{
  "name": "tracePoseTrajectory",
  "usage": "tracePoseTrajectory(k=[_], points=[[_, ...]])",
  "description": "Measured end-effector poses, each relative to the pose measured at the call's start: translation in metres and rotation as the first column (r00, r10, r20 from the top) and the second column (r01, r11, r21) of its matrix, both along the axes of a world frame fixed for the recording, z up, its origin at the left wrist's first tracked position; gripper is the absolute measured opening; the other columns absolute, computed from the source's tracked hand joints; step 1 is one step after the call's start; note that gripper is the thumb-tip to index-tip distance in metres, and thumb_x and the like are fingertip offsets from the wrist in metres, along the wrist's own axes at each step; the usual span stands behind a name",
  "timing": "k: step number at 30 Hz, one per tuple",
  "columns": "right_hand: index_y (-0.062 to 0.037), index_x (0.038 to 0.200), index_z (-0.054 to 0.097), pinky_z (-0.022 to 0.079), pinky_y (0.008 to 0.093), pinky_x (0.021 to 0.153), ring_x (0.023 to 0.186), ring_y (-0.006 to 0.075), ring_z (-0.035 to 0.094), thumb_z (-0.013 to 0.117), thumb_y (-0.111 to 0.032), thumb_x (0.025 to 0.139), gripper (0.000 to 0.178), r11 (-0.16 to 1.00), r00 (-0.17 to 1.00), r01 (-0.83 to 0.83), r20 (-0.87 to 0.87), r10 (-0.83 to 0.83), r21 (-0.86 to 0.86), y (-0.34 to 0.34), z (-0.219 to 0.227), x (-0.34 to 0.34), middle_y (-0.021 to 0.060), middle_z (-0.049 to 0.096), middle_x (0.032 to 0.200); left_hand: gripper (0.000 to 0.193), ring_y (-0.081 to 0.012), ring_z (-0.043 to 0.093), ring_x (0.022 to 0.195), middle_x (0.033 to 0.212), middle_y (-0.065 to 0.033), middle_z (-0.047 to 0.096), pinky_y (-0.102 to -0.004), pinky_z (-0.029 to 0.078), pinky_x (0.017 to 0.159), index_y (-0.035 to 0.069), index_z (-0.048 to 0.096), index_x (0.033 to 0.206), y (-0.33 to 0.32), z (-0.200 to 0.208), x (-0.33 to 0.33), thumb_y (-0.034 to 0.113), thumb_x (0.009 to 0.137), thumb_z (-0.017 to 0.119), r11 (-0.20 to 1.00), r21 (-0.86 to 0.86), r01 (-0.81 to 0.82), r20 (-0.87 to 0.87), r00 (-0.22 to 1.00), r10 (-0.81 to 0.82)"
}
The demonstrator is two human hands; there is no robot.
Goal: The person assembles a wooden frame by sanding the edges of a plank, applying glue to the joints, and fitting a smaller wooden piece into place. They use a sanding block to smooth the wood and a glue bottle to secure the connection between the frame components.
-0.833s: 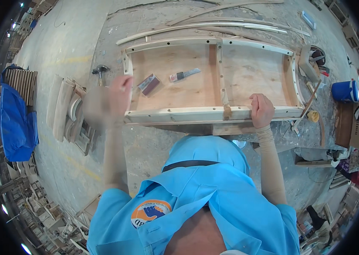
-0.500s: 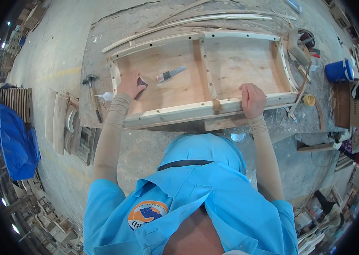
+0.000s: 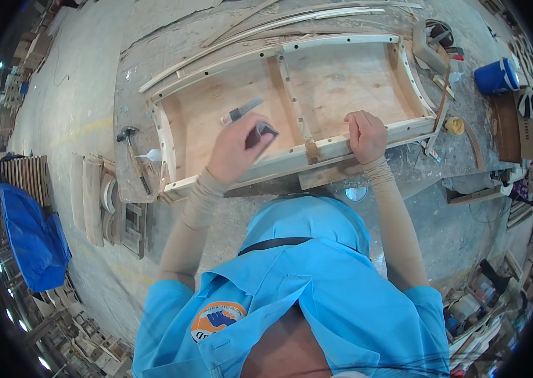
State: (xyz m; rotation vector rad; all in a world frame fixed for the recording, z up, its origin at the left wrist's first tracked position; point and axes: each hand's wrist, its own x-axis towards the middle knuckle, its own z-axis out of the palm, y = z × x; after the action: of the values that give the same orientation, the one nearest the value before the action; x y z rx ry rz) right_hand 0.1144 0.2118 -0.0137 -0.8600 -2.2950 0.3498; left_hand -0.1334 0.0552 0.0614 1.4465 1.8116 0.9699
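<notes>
A shallow, curved wooden frame [image 3: 336, 151] with a plywood panel and a middle crosspiece lies across the bench before me. My left hand [image 3: 231, 151] is closed around a folded dark sheet that looks like sandpaper [image 3: 268, 130], just above the near rail. My right hand [image 3: 368, 138] rests on the near rail, right of the crosspiece, its fingers curled over the wood. Inside the left bay lies a flat tool with a grey blade and a dark band [image 3: 236, 114], close beyond my left hand.
Left of the frame lie a hammer [image 3: 134, 159] and a white squeeze bottle [image 3: 151, 155]. Long thin wooden strips [image 3: 266, 31] lie behind it. At the right are a yellow roll [image 3: 454, 126] and a blue bucket [image 3: 496, 77]. Curved wood parts [image 3: 92, 201] stand at the floor's left.
My left hand has lifted from the frame's left end and moved right and nearer with the sandpaper. My right hand stays on the near rail. The whole view has shifted slightly.
</notes>
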Motion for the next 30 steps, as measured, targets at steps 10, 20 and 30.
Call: tracePoseTrajectory(k=[10, 20, 30], points=[[-0.0105, 0.083, 0.06, 0.044, 0.0369, 0.062, 0.07, 0.024, 0.06, 0.059, -0.012, 0.086, 0.003, 0.99, 0.991, -0.135, 0.024, 0.135, -0.029, 0.004, -0.001, 0.004, 0.0041, 0.061, 0.076, 0.023, -0.0089, 0.042, 0.055, 0.07, -0.002, 0.057, -0.0242, 0.038, 0.053, 0.006, 0.059, 0.104, -0.018, -0.038, 0.119, 0.011, 0.084, 0.072, 0.889, 0.154, -0.431, 0.015, 0.901, 0.434], [-0.0116, 0.084, 0.06, 0.043, 0.0364, 0.064, 0.071, 0.0229, 0.059, 0.06, -0.015, 0.087, 0.005, 0.947, 0.947, -0.316, 0.045, 0.318, -0.052, 0.007, -0.001, 0.009, 0.0032, 0.06, 0.076, 0.027, -0.0251, 0.057, 0.076, 0.087, -0.0109, 0.059, -0.0356, 0.046, 0.07, 0.003, 0.059, 0.102, -0.005, -0.068, 0.172, 0.014, 0.082, 0.073, 0.594, 0.316, -0.74, -0.051, 0.612, 0.789], [-0.0115, 0.086, 0.061, 0.042, 0.0365, 0.064, 0.07, 0.0228, 0.057, 0.059, -0.015, 0.089, 0.005, 0.927, 0.924, -0.372, 0.077, 0.375, -0.048, 0.01, -0.002, 0.014, 0.0034, 0.059, 0.076, 0.018, -0.033, 0.056, 0.078, 0.084, -0.0131, 0.056, -0.0401, 0.045, 0.069, 0.002, 0.057, 0.092, 0.011, -0.074, 0.177, 0.008, 0.081, 0.07, 0.575, 0.421, -0.701, -0.233, 0.529, 0.816]])
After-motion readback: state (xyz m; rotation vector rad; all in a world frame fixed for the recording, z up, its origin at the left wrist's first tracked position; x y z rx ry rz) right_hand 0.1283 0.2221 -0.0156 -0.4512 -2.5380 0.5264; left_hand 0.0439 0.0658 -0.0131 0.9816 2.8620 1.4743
